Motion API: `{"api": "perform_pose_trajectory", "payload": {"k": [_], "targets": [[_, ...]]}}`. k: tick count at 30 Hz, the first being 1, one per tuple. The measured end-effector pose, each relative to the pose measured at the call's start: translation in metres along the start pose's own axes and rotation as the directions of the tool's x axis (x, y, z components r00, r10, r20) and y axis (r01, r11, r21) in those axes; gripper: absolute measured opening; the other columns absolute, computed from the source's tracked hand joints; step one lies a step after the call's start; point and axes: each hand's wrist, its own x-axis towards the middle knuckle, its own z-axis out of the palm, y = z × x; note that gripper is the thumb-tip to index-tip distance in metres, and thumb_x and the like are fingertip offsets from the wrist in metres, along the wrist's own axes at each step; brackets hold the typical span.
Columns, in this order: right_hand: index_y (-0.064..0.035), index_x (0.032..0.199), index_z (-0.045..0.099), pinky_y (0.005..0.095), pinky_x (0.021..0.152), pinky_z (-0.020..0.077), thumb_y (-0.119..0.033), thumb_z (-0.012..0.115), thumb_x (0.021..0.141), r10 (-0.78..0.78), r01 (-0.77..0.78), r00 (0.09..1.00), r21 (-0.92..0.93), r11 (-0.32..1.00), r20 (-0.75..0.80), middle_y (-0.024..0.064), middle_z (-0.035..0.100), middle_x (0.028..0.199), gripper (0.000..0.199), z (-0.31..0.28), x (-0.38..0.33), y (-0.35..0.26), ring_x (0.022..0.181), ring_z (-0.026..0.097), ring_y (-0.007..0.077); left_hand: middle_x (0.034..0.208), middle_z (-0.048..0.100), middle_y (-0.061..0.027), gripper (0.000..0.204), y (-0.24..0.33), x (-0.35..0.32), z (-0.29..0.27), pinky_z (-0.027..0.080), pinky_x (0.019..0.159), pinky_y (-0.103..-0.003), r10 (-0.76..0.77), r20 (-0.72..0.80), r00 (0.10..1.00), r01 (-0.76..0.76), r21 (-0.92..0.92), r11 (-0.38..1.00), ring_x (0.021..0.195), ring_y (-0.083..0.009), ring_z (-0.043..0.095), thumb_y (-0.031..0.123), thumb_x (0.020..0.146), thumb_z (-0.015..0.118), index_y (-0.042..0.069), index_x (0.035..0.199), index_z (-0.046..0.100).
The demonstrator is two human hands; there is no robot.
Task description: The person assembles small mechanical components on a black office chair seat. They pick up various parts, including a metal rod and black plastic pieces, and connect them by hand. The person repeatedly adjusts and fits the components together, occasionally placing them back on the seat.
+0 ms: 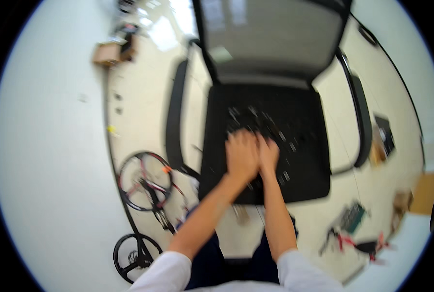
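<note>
Fingers [237,138] of the left hand [243,155] and right hand [269,153] bunch close together, blurred, among small, dark, glinting pieces [281,136] strewn on the black, squarish chair seat [307,170] — how far open, or holding what, I can't tell. Sorting seems underway; next likely calls for a light pinch.

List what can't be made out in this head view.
In the head view:
- Anything under or between the left hand and right hand: hidden by the hands themselves, and blurred.
- Small pieces on the chair seat: too small and blurred to identify.
- Top of the chair back: cut off by the upper edge.
- Red-and-black thing on the right: blurred, kind unclear.
</note>
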Motion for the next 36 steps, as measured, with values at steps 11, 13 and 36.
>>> {"api": "perform_pose_trajectory", "payload": {"k": [11, 13, 36], "targets": [[-0.008, 0.072, 0.048, 0.0254, 0.044, 0.0305, -0.008, 0.061, 0.089, 0.086, -0.308, 0.934, 0.66, 0.686, 0.346, -0.0038, 0.045, 0.063, 0.021, 0.003, -0.053, -0.007, 0.051, 0.042, 0.0066, 0.068, 0.061, -0.0227, 0.016, 0.006, -0.038, -0.05, 0.047, 0.055, -0.048, -0.273, 0.081, 0.959, 0.285, -0.32, 0.904, 0.065, -0.0432, 0.061, 0.019, 0.095, 0.051, 0.004, 0.094, 0.056], [-0.0088, 0.076, 0.05, 0.0253, 0.04, 0.0299, -0.009, 0.06, 0.089, 0.163, -0.429, 0.888, 0.649, 0.628, 0.429, -0.0034, 0.044, 0.063, 0.016, 0.01, -0.053, 0.006, 0.046, 0.042, 0.0078, 0.066, 0.06, -0.0237, 0.019, -0.005, -0.043, -0.041, 0.046, 0.055, -0.049, -0.317, 0.117, 0.941, 0.337, -0.255, 0.906, 0.064, -0.0444, 0.06, 0.02, 0.095, 0.05, 0.003, 0.091, 0.056], [0.001, 0.063, 0.042, 0.0324, 0.047, 0.0373, -0.014, 0.068, 0.082, -0.359, 0.35, 0.933, 0.221, 0.91, -0.002, 0.0121, 0.045, 0.051, 0.036, 0.026, -0.057, -0.009, 0.047, 0.042, 0.0157, 0.077, 0.064, -0.0258, 0.029, -0.049, -0.044, 0.006, 0.049, 0.067, -0.052, -0.392, 0.209, 0.896, 0.427, -0.156, 0.891, 0.079, -0.0466, 0.062, 0.031, 0.089, 0.057, 0.002, 0.089, 0.054]]}}
